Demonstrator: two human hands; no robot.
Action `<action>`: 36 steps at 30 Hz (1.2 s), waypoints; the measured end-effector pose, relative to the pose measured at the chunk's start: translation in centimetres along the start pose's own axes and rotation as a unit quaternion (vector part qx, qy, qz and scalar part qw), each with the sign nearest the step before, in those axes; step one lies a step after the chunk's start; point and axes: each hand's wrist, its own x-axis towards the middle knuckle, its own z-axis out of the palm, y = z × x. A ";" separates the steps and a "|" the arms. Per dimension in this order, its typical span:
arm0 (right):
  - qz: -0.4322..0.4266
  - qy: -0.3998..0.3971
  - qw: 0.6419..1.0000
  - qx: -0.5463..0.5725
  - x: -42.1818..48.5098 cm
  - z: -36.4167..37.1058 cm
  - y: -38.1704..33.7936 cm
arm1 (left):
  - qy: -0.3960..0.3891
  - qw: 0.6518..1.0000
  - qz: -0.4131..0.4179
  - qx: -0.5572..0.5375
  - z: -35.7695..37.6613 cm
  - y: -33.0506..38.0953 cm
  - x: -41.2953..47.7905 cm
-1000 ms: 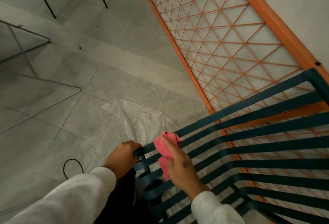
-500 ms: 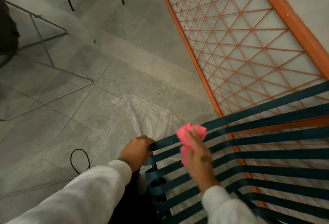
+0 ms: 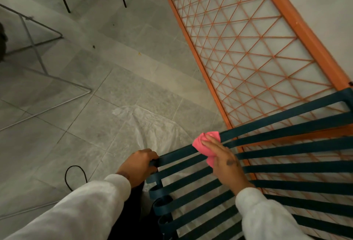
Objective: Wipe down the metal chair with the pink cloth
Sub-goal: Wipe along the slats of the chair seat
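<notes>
Wiping the top slat, my right hand (image 3: pixel 226 160) presses the pink cloth (image 3: pixel 207 142) flat. My left hand (image 3: pixel 138 163) clamps the chair (image 3: pixel 286 167) edge. Next, I'd slide along.

Right hand (image 3: pixel 227 161) presses pink cloth (image 3: pixel 207 143) onto top slat of dark blue metal chair (image 3: pixel 286 169), left hand (image 3: pixel 138 163) grips the slat end, apparently fully closed.

Matt metal chair (image 3: pixel 286 123), soft cloth (image 3: pixel 207 142)
</notes>
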 end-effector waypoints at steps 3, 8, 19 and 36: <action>0.028 0.048 0.995 -0.080 1.0 0.9 -1.4 | -0.013 1.000 0.004 0.005 -0.2 -0.2 0.3; 0.041 -0.031 0.998 -0.046 -0.5 6.4 -9.0 | -0.024 0.999 0.002 0.032 -0.3 0.1 0.5; 0.075 -0.139 0.985 -0.075 2.0 -2.3 -5.1 | -0.001 1.000 -0.003 0.019 0.7 -0.3 0.2; -0.021 -0.203 0.979 -0.010 0.4 0.9 -7.0 | 0.009 0.999 0.001 0.036 1.3 -0.8 0.2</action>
